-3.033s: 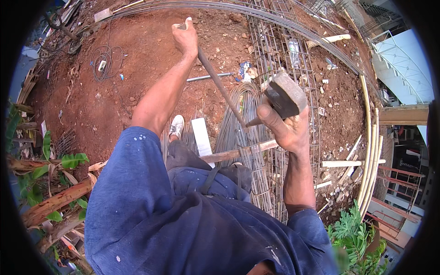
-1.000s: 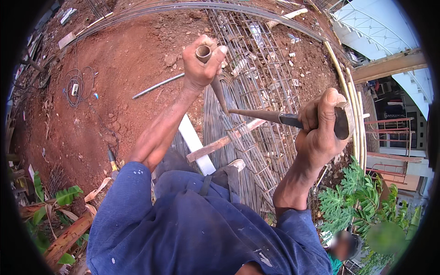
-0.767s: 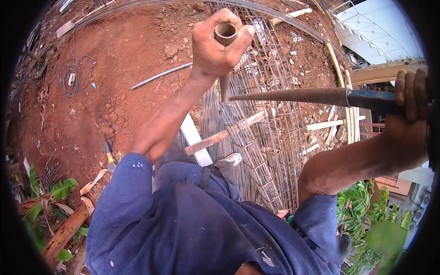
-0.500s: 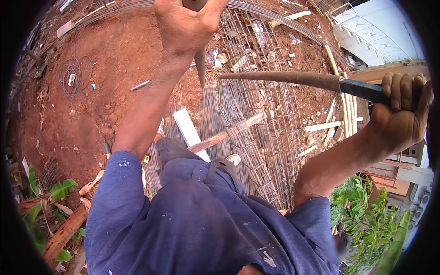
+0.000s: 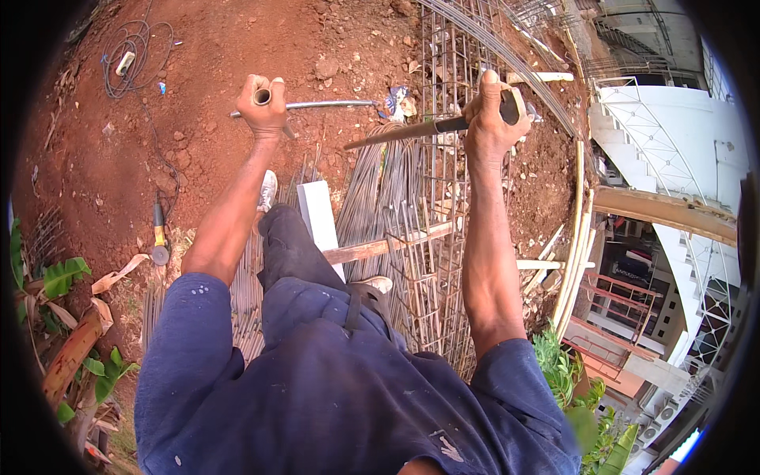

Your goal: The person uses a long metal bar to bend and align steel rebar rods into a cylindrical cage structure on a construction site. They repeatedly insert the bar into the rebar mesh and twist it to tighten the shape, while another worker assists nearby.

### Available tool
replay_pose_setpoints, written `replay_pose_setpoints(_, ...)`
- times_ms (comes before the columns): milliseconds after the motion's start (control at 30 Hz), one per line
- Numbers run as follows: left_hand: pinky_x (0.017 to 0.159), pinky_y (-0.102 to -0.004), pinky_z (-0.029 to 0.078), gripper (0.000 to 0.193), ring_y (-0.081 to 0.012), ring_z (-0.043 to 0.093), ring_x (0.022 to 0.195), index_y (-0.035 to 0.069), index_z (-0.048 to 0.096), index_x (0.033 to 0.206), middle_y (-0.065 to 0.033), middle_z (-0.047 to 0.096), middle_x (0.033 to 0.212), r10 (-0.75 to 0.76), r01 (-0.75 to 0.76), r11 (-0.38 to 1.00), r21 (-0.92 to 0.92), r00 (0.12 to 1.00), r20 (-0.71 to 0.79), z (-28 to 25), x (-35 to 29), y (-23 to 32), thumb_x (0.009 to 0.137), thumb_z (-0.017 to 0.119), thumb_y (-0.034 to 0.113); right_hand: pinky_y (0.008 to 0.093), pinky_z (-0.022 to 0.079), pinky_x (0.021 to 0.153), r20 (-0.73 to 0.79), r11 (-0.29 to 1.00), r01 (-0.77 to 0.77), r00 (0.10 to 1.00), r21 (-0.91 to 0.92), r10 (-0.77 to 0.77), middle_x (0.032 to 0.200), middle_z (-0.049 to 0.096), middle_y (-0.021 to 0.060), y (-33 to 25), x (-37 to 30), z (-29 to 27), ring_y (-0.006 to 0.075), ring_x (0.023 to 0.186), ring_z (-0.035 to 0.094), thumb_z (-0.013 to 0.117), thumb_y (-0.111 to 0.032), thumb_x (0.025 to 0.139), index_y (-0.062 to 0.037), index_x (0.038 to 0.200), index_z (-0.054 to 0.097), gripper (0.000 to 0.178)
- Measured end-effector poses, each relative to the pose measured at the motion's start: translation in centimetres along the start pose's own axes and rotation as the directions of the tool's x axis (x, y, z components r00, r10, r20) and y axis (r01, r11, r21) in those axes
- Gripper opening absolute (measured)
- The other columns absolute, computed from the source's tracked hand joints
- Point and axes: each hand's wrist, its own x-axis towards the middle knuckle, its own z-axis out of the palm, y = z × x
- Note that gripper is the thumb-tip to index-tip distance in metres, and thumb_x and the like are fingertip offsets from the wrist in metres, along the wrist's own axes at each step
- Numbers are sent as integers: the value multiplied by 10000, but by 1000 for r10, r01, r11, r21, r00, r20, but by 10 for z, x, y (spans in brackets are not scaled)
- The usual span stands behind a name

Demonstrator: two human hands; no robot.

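My left hand (image 5: 261,119) is closed round a metal pipe (image 5: 262,96), its hollow end pointing up out of the fist and its lower end showing just below. To the right, my right hand (image 5: 489,127) grips the black end of a long brown bar (image 5: 396,136), which slopes left toward the middle; its far tip is apart from the left hand's pipe. Under the bar lie bundled steel rods (image 5: 384,178) and a rebar cage (image 5: 439,190). A grey metal rod (image 5: 328,104) on the soil passes behind my left hand.
A white board (image 5: 318,218) and a wooden plank (image 5: 388,241) lie by my feet. An angle grinder (image 5: 160,241) rests on the soil at left, near a coiled cable (image 5: 146,55). Light poles (image 5: 576,253) lie at right, with a white staircase (image 5: 633,146) beyond.
My right hand has swung inward and up from the far right with the bar. My left hand has come down and left with its pipe. The view has shifted, bringing the grinder into sight.
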Motion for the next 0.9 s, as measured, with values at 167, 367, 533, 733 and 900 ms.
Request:
replay_pose_setpoints(167, 500, -248, 327, 315, -50, 385, 568, 76, 389, 657, 44, 399, 609, -194, 200, 975, -95, 979, 70, -60, 18, -55, 827, 649, 26, 267, 473, 575, 73, 928, -281, 949, -243, 307, 633, 589, 25, 123, -33, 62, 116, 593, 592, 673, -324, 945, -21, 927, 620, 308)
replay_pose_setpoints(367, 486, -234, 418, 253, -48, 452, 579, 47, 498, 697, 28, 486, 646, -209, 224, 974, -36, 948, 239, -87, 88, -58, 894, 656, 61, 344, 518, 792, -75, 887, -409, 912, -215, 402, 723, 646, 68, 162, -56, 96, 198, 796, 673, 647, -309, 962, 2, 970, 609, 313)
replay_pose_setpoints(533, 518, -264, 440, 249, -67, 535, 612, 47, 553, 732, 16, 509, 623, -498, 474, 861, 184, 710, 498, -72, 146, -67, 920, 675, 155, 331, 487, 789, 22, 888, -347, 929, -302, 370, 773, 679, 62, 159, -42, 104, 140, 763, 609, 584, -312, 1000, -2, 931, 648, 324)
replay_pose_setpoints(733, 624, -330, 480, 249, -112, 587, 670, 35, 611, 808, -34, 597, 682, -623, 401, 782, 477, 485, 614, -34, 159, -66, 893, 703, 251, 345, 462, 856, -27, 759, -474, 855, -446, 518, 928, 687, 65, 151, -59, 85, 153, 879, 592, 569, -373, 998, -27, 956, 686, 368)
replay_pose_setpoints(900, 709, -355, 510, 242, -192, 648, 769, 21, 662, 902, -107, 677, 817, -615, 365, 788, 496, 421, 667, -12, 145, -59, 861, 726, 251, 335, 492, 786, -110, 637, -699, 697, -326, 709, 1026, 670, 36, 133, -93, 73, 152, 963, 588, 597, -447, 966, -48, 1112, 693, 435)
